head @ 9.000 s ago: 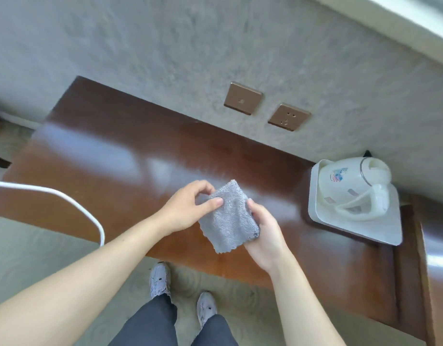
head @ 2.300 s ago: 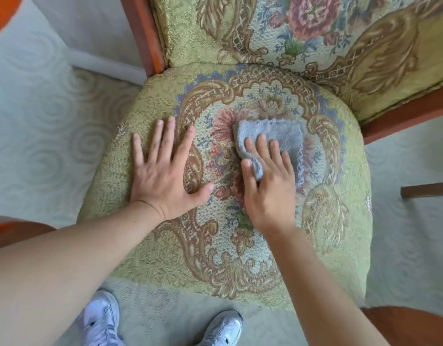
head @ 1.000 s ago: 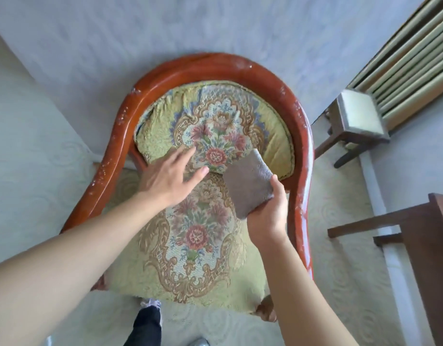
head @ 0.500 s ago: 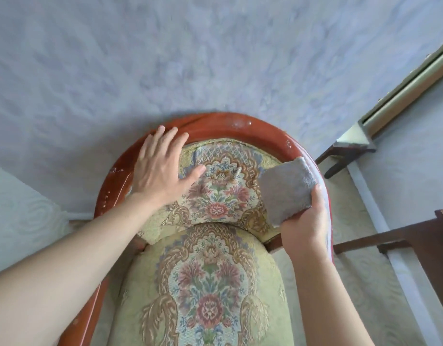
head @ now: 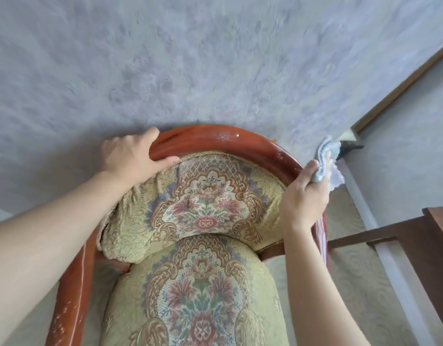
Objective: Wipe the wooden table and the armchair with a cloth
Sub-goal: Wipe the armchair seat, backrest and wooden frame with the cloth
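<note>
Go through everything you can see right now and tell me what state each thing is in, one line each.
left hand: grips the top rail, thumb on the inner side
right hand: holds the cloth at the rail's right side
cloth: bunched, partly blurred
armchair rail: glossy, with pale specks
backrest cushion: pushed in by the left forearm
wooden table: only an edge shows

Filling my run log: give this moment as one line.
stage: wiping armchair frame | left hand: grips top rail | right hand: holds cloth at right rail | wooden table: untouched
</note>
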A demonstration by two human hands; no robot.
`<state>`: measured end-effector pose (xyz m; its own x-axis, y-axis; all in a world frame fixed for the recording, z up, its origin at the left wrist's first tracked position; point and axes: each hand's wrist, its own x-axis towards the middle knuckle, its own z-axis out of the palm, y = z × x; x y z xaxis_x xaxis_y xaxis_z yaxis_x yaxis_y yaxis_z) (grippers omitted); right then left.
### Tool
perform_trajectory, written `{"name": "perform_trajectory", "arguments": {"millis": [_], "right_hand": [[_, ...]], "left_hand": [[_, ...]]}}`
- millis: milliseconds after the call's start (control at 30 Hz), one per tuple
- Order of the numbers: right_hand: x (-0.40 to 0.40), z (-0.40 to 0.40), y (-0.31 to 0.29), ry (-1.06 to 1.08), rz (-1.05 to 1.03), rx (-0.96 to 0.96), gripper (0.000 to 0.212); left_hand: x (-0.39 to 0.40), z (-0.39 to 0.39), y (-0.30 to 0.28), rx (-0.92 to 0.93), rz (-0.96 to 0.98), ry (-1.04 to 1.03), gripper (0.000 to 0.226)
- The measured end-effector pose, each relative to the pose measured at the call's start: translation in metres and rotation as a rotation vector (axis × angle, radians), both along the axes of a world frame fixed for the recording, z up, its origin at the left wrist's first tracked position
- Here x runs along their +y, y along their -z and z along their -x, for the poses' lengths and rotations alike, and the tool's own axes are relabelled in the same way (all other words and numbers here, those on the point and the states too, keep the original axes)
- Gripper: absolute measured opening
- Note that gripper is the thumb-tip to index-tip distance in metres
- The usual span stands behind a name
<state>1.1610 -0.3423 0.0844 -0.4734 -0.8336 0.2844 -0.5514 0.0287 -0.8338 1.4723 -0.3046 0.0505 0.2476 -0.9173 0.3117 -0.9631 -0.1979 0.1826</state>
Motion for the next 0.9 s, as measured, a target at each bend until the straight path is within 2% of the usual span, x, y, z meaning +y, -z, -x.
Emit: {"name": "perform_trajectory", "arguments": {"millis": [67, 133, 267, 567, 633, 733, 767, 900], "right_hand": [[-0.007, -0.012, 0.025, -0.084, -0.149, 0.135, 0.056], [-0.012, -0.024, 0.04, -0.107, -0.212, 0.212, 0.054], [-0.019, -0.05, 0.044, -0.172, -0.169, 0.312, 0.059], [0.008, -0.139, 0.033, -0.604, 0.011, 0.5, 0.059], [0.016, -0.153, 0.033, -0.708, 0.058, 0.549, 0.058], [0.024, -0.159, 0.039, -0.813, 0.133, 0.743, 0.056], [0.023, -0.155, 0.04, -0.822, 0.141, 0.807, 0.057], [0.007, -0.121, 0.04, -0.765, 0.145, 0.944, 0.062]], "left_hand": [[-0.002, -0.002, 0.005, -0.035, 0.049, 0.025, 0.076], [-0.003, -0.002, 0.009, -0.072, 0.096, 0.034, 0.075], [-0.004, -0.002, 0.012, -0.091, 0.12, 0.015, 0.075], [0.003, 0.003, 0.005, -0.027, 0.074, -0.044, 0.074], [0.004, 0.003, 0.001, 0.011, 0.048, -0.03, 0.067], [0.005, 0.004, -0.001, 0.038, 0.059, -0.004, 0.039], [0.005, 0.003, 0.0, 0.041, 0.064, -0.009, 0.037], [0.002, 0.002, 0.005, 0.013, 0.098, -0.037, 0.07]]}}
